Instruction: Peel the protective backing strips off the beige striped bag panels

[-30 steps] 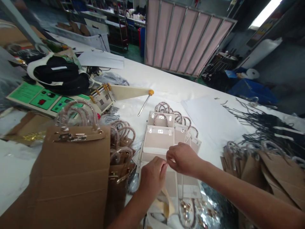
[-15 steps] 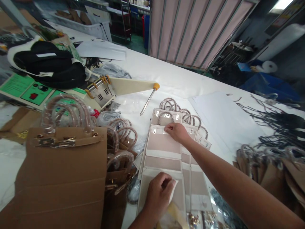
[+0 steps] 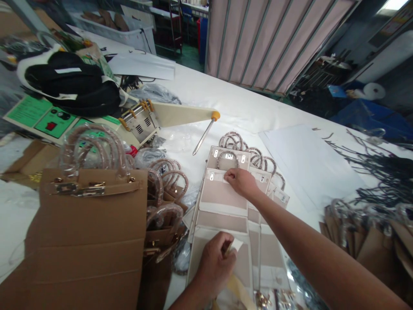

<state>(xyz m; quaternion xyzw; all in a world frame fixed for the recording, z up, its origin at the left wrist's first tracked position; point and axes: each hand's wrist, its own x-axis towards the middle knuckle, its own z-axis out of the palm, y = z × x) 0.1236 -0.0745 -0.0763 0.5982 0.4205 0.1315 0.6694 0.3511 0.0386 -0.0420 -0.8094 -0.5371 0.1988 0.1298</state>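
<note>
My left hand [image 3: 217, 262] is closed in a pinch over the lower part of a beige bag panel [image 3: 222, 196]. A small white piece of paper or tape [image 3: 238, 245] sticks out from its fingers, and a yellowish strip [image 3: 240, 292] trails below. Higher up, my right hand [image 3: 239, 180] is closed with its fingertips pressed on the panel's upper band. A small whitish patch shows beside those fingertips; what they grip is hidden. White-edged slots with metal bits [image 3: 212, 176] mark the band. The panel lies flat over other beige panels with wrapped round handles [image 3: 231, 140].
Left stand brown bag pieces [image 3: 93, 224] with plastic-wrapped handles. Behind them is a green-faced sealing machine [image 3: 51, 122] carrying black rolls. A screwdriver [image 3: 204, 135] leans from its arm. On the right lie white sheets [image 3: 309, 159], dark cords [image 3: 371, 168] and more brown bags [image 3: 368, 232].
The view has shifted slightly, moving the scene a little to the right. My left hand has turned a bit, and the white piece shows more above its fingers. My right hand stays on the band.
</note>
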